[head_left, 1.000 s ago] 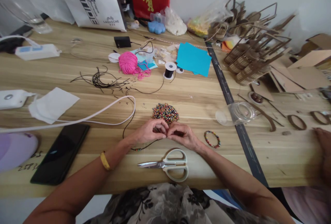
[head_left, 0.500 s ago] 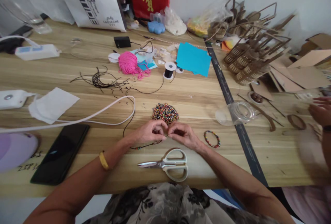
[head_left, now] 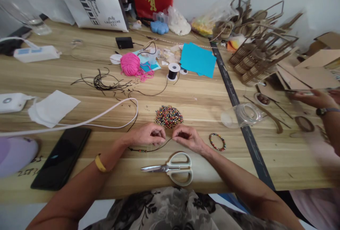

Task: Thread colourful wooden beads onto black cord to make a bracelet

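Observation:
My right hand (head_left: 188, 138) pinches the end of a thin black cord (head_left: 161, 147), right of centre. A few small coloured beads (head_left: 142, 151) sit on the cord lower left, below my left hand (head_left: 149, 135). The fingers of my left hand are pressed together beside the cord; what they hold, if anything, is too small to make out. Just beyond both hands lies a pile of multicoloured beads (head_left: 169, 116). A beaded bracelet (head_left: 217, 142) rests right of my right hand. Scissors (head_left: 172, 168) with pale handles lie in front of my hands.
A black phone (head_left: 61, 158) and white cable (head_left: 117, 108) lie left. Further back are pink yarn (head_left: 130, 64), a black thread spool (head_left: 173, 72), cut black cords (head_left: 102, 83) and blue sheets (head_left: 198, 60). Another person's hand (head_left: 315, 99) is at the right.
My left hand has moved left, away from my right hand, baring more cord between them. The other person's hand at the right has reached further in, toward the cardboard.

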Action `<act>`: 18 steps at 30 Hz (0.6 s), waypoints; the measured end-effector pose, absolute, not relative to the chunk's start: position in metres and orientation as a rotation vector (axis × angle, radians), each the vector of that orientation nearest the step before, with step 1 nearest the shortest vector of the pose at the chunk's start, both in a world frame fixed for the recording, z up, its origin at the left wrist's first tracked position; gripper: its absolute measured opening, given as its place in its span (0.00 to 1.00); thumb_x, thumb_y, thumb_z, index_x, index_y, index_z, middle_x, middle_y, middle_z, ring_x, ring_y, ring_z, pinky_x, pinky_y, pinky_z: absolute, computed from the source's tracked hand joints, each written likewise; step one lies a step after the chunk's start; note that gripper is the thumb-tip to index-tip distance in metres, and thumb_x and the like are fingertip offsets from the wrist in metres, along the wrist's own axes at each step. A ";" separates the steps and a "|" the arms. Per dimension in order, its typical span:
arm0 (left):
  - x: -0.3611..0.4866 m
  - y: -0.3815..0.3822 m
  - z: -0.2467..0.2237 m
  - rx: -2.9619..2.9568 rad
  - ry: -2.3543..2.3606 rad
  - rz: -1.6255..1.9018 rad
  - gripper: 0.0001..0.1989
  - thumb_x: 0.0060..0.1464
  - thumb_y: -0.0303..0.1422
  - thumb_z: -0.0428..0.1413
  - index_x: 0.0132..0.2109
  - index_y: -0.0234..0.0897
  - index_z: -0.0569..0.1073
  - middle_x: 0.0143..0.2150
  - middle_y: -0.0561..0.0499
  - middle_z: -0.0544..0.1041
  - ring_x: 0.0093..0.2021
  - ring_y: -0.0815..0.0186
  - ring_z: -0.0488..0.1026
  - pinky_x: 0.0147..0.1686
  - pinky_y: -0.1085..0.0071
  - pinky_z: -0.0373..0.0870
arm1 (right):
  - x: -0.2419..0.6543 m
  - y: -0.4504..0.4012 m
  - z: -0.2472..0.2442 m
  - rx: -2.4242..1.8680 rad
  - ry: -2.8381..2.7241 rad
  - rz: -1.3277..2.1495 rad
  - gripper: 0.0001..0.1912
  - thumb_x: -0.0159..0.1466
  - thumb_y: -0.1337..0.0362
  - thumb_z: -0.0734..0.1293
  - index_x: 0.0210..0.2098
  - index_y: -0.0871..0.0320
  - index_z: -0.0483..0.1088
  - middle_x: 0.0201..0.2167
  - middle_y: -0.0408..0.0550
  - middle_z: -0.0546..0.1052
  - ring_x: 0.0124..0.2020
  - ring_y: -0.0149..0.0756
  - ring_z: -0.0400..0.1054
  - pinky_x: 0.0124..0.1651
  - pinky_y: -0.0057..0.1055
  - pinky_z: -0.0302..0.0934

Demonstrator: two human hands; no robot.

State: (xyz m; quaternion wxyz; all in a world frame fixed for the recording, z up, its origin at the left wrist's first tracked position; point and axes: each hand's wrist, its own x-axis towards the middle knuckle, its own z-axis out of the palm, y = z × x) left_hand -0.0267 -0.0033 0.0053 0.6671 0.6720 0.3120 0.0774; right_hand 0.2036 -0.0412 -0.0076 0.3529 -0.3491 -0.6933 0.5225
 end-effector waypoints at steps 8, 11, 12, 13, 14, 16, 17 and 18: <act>-0.014 -0.010 0.002 1.296 0.676 0.279 0.16 0.49 0.39 0.61 0.40 0.31 0.71 0.32 0.47 0.77 0.28 0.70 0.72 0.27 0.74 0.68 | 0.203 -0.042 -0.008 -0.875 -1.802 1.343 0.12 0.63 0.57 0.67 0.31 0.60 0.71 0.30 0.48 0.72 0.32 0.33 0.66 0.36 0.30 0.61; -0.010 -0.013 0.002 1.291 0.691 0.306 0.15 0.48 0.38 0.61 0.38 0.32 0.70 0.30 0.48 0.77 0.26 0.71 0.71 0.27 0.75 0.66 | 0.202 -0.042 -0.008 -0.860 -1.794 1.344 0.11 0.63 0.57 0.67 0.31 0.60 0.72 0.30 0.48 0.72 0.32 0.33 0.66 0.36 0.30 0.61; -0.010 -0.013 0.003 1.293 0.698 0.312 0.15 0.48 0.38 0.61 0.38 0.32 0.70 0.29 0.49 0.77 0.26 0.71 0.70 0.27 0.76 0.66 | 0.202 -0.042 -0.008 -0.859 -1.793 1.344 0.11 0.63 0.58 0.67 0.31 0.60 0.72 0.30 0.48 0.72 0.32 0.33 0.66 0.36 0.30 0.61; -0.009 -0.013 0.003 1.296 0.706 0.317 0.14 0.49 0.38 0.61 0.37 0.31 0.70 0.28 0.50 0.77 0.26 0.71 0.69 0.26 0.76 0.65 | 0.202 -0.042 -0.008 -0.858 -1.793 1.343 0.11 0.63 0.58 0.67 0.31 0.60 0.72 0.29 0.48 0.72 0.32 0.33 0.66 0.35 0.30 0.60; -0.008 -0.013 0.003 1.297 0.713 0.326 0.14 0.49 0.37 0.61 0.37 0.31 0.70 0.27 0.51 0.76 0.25 0.72 0.68 0.25 0.77 0.63 | 0.202 -0.042 -0.008 -0.856 -1.794 1.342 0.11 0.63 0.58 0.67 0.31 0.60 0.72 0.29 0.48 0.72 0.32 0.33 0.66 0.35 0.30 0.60; -0.007 -0.014 0.002 1.309 0.724 0.355 0.13 0.48 0.36 0.61 0.35 0.31 0.70 0.24 0.53 0.73 0.24 0.73 0.66 0.24 0.78 0.61 | 0.201 -0.042 -0.008 -0.851 -1.795 1.337 0.10 0.63 0.59 0.67 0.31 0.60 0.72 0.29 0.48 0.71 0.32 0.33 0.66 0.35 0.30 0.60; -0.006 -0.014 0.002 1.323 0.731 0.374 0.12 0.47 0.35 0.61 0.34 0.31 0.70 0.23 0.55 0.71 0.23 0.74 0.64 0.24 0.78 0.59 | 0.201 -0.042 -0.008 -0.849 -1.796 1.335 0.10 0.63 0.59 0.67 0.31 0.60 0.72 0.29 0.48 0.71 0.32 0.33 0.66 0.35 0.30 0.60; -0.005 -0.015 0.001 1.342 0.739 0.389 0.11 0.46 0.34 0.61 0.33 0.31 0.70 0.21 0.56 0.69 0.22 0.74 0.62 0.23 0.78 0.58 | 0.201 -0.042 -0.008 -0.850 -1.798 1.335 0.10 0.63 0.59 0.67 0.31 0.60 0.72 0.29 0.48 0.71 0.32 0.33 0.66 0.35 0.30 0.60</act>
